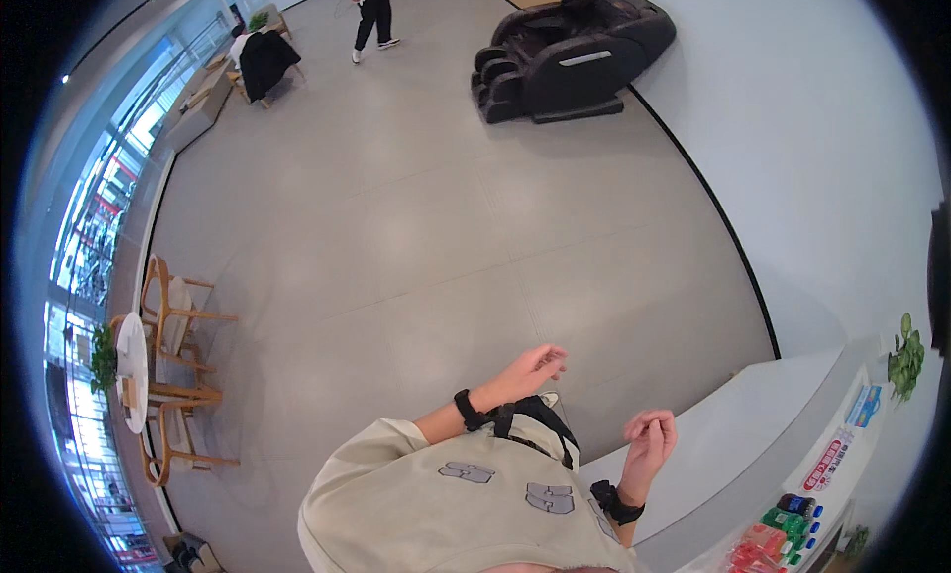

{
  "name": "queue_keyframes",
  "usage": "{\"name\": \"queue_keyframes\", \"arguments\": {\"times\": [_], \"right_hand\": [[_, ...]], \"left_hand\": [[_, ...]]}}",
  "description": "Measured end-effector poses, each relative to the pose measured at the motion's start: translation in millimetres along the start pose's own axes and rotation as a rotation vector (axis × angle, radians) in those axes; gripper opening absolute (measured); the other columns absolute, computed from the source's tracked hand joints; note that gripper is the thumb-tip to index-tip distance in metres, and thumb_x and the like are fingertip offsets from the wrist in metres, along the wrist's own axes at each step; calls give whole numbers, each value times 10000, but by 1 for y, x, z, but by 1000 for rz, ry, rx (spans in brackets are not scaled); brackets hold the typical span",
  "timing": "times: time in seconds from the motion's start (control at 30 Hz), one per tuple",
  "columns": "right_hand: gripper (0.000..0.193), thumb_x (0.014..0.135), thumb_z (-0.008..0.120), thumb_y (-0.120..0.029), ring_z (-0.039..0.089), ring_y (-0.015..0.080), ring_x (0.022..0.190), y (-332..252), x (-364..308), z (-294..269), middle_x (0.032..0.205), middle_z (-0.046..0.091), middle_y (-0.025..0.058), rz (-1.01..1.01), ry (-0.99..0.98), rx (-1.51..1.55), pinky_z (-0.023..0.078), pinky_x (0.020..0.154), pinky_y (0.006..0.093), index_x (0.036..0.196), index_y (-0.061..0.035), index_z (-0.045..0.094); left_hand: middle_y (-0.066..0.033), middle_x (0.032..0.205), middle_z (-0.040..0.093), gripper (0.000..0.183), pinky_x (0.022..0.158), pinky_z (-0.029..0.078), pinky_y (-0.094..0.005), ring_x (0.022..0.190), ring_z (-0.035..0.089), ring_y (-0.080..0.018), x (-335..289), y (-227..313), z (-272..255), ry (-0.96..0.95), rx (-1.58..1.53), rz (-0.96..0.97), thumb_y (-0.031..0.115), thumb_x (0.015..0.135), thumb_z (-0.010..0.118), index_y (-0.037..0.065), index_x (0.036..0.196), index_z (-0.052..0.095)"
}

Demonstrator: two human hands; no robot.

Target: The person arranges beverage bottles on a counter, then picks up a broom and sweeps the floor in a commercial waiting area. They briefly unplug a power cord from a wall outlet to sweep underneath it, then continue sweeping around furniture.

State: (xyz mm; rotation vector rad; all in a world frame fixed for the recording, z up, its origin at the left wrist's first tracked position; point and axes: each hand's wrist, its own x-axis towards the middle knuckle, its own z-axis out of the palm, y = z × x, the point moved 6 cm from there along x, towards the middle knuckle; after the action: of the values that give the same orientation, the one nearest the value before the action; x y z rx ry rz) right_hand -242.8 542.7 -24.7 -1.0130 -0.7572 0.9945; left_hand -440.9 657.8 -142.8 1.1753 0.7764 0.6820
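Nothing is seen grasped yet; nothing is being handled.
The left hand is held out above the floor, loosely bent and released; the right hand is raised near the counter, its blurred fingers curled, whether pressed together cannot be told. Bottles are set on the counter, untouched.

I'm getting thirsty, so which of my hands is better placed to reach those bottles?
Probably your right hand: it is nearer to the bottles, which are on your right, at the counter, and it looks empty. Your left hand looks empty too, but is farther off.
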Motion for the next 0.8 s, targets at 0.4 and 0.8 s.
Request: {"name": "queue_keyframes", "arguments": {"times": [0.4,0.8], "right_hand": [[51,906,502,-54,485,119,613,-21,103,-107,709,508,44,6,87,11,417,559,251,920,-45,454],[112,905,513,-34,482,110,598,-18,204,-142,679,475,27,-27,202,-63,428,546,250,912,-68,407]], "left_hand": [[-108,1062,605,291,843,468,-304,939,600,-162,126,36,90,-94,-12,-30,189,983,452,3,1203,495],[-87,1062,622,303,801,480,-294,923,610,-150,255,31,93,-181,-26,-142,221,991,438,23,1209,509]]}}
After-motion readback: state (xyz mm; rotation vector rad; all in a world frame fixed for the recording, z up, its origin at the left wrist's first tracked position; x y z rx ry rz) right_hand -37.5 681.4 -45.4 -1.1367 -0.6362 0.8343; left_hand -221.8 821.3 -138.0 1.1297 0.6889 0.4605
